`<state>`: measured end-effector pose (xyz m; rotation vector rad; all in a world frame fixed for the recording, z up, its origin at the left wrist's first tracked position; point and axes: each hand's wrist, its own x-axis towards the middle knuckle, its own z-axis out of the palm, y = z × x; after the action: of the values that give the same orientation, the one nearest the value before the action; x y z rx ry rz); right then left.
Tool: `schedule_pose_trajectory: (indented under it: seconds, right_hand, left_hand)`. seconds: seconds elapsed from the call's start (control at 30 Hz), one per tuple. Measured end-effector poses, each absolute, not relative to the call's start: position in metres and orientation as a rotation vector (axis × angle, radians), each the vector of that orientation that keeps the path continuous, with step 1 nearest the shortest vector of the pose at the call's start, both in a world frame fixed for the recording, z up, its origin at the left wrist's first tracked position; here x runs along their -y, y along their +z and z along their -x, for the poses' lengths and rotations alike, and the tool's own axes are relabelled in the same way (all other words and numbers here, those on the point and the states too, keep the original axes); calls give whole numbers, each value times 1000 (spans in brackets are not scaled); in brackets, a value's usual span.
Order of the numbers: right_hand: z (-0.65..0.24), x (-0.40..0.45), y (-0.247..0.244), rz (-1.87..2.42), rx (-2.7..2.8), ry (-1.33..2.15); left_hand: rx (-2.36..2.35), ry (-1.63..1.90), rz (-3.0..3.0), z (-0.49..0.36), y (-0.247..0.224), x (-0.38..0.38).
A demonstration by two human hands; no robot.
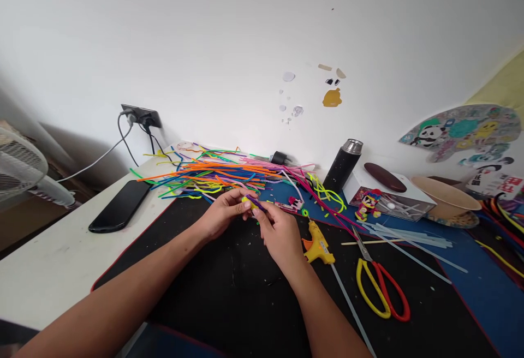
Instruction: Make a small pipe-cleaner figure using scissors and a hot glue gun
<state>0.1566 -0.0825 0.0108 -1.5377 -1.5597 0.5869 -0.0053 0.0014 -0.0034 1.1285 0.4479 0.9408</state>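
Piece (252,202), yellow-purple — between left fingers (239,209) and right fingers (262,219), both clamped on it

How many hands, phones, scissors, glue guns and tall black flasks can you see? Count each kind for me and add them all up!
Hands: 2, the left hand and the right hand
Phone: 1
Scissors: 1 pair
Yellow glue gun: 1
Tall black flask: 1
Total: 6
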Motion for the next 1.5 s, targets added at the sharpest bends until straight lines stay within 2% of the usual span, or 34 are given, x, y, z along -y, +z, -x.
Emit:
schedule_pose_trajectory:
  seconds: [0.5,1.33,1.5]
  right_hand:
    - [-157,82,12,1553,1710,370]
    - [-154,83,11,1552,1670,443]
    - [-152,84,11,1512,1607,544]
  left_hand:
    - [-438,923,-1215,7,-4,-2]
    - [-519,937,-1195,2,-15,1]
    - [-528,980,-1201,-1,-14,3]
